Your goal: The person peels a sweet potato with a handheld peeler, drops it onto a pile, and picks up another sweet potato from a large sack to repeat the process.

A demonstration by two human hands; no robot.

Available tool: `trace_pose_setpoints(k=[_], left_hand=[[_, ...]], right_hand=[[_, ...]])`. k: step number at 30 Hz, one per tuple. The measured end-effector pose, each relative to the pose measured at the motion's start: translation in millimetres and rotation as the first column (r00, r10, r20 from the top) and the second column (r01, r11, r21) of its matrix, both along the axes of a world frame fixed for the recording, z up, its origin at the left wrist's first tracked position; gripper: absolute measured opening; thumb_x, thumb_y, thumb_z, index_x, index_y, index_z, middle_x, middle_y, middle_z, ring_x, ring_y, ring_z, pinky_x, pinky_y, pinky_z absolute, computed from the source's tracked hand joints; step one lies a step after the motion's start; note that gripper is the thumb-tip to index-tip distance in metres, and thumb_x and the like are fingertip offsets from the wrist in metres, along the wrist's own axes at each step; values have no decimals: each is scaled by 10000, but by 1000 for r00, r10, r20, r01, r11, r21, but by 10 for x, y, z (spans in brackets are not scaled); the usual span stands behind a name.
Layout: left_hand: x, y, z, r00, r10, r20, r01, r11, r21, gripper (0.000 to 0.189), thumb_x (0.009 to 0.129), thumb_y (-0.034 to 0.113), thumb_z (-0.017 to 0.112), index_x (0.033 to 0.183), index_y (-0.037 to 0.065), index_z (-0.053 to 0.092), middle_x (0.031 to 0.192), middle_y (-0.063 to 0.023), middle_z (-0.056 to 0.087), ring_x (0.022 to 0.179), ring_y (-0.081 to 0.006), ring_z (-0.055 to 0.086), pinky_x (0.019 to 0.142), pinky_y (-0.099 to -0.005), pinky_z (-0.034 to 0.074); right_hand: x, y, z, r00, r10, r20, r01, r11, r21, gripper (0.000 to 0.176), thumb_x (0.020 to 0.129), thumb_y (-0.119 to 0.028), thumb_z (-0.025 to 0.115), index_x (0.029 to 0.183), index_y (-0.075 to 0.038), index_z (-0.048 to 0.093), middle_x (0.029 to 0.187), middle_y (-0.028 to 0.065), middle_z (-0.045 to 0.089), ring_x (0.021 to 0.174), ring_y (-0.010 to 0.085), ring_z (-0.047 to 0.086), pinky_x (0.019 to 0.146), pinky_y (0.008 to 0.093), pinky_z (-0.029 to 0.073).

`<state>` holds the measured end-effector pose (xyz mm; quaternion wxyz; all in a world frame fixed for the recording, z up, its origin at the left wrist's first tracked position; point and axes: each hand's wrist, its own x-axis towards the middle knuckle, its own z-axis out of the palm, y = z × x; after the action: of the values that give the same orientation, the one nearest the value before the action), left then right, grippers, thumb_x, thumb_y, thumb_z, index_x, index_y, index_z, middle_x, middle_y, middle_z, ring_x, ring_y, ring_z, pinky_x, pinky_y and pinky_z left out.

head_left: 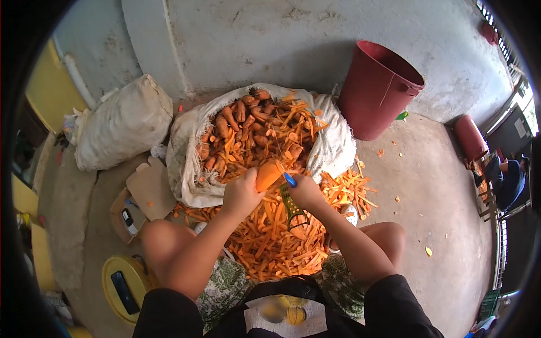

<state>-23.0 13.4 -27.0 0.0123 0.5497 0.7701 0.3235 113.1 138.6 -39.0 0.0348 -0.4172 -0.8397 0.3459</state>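
My left hand [242,196] is wrapped round a peeled orange carrot [269,175], its end pointing up and to the right. Close beside it, my right hand [306,193] grips the blue handle of a knife [289,180], whose blade is hard to make out. A green grater-like tool [292,207] hangs just under my right hand; how it is held is unclear. Beyond both hands an open white sack [181,163] holds whole unpeeled carrots [228,119] and cut pieces. Below the hands, a large heap of orange cut strips [270,242] lies between my legs.
A tall red bin [375,93] stands by the wall at the right of the sack. On the left are a full white sack [127,124], an open cardboard box [147,191] and a yellow lidded bucket [112,281] bearing a phone [124,292]. A seated person [510,180] is far right.
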Motion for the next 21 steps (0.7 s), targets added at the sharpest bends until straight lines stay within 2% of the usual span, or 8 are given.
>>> trace_pose_setpoints(k=[4,5,6,8,9,11,18,21], left_hand=[[48,-3,-42,946,-117,301,85,989,118,380,682,124,696,1001,31,512,818,-140,616,725,-270,618,644,-351,493],[144,-28,68,943,-127,307,94,988,122,380,682,124,696,1001,31,512,818,-140,616,725,-270,618,644,-351,493],[210,-126,282,910,-274,313,206,950,235,388,688,122,698,1016,31,513,846,-130,615,759,-251,618,666,-342,490],[126,-228,420,865,-415,282,319,889,329,397,694,119,701,1031,30,513,875,-120,614,793,-232,617,689,-332,486],[65,-251,401,883,-352,309,258,916,307,392,696,118,699,1030,31,513,886,-117,612,798,-230,617,691,-331,486],[1,-262,353,903,-221,369,127,956,264,384,702,116,696,1029,32,514,908,-109,610,807,-227,616,696,-329,486],[-59,-170,323,987,-161,19,152,878,-454,427,676,262,681,1012,51,522,803,-133,614,743,-282,606,649,-372,482],[-43,-153,237,965,-247,85,249,774,-582,430,663,280,688,987,48,526,777,-130,609,761,-272,606,657,-378,483]], right_hand=[[-16,105,-88,998,-63,5,64,996,-70,211,769,-151,523,850,33,586,755,200,603,704,321,599,632,406,477],[79,621,-1016,985,59,161,-52,998,-43,265,778,-196,531,854,48,598,804,191,618,728,310,608,649,402,487],[152,765,-1044,927,-325,188,356,921,-159,291,779,-229,547,817,53,607,826,178,628,713,287,615,607,374,497],[485,1255,-1444,799,216,562,-365,916,168,296,807,-234,502,850,38,612,829,160,634,687,256,623,579,347,499],[452,1135,-1345,802,217,557,-366,915,170,296,807,-234,502,850,38,612,829,160,634,687,256,623,579,347,499],[444,857,-991,906,-334,259,366,927,-84,232,845,-92,434,982,-19,607,823,115,613,658,183,572,584,304,465],[302,579,-307,869,-356,-344,66,772,-632,275,843,-96,438,1085,-9,535,838,65,588,723,144,552,663,300,452],[280,173,288,872,23,-488,-374,674,-637,361,854,-202,511,1161,-12,490,963,100,569,870,194,520,869,320,362]])
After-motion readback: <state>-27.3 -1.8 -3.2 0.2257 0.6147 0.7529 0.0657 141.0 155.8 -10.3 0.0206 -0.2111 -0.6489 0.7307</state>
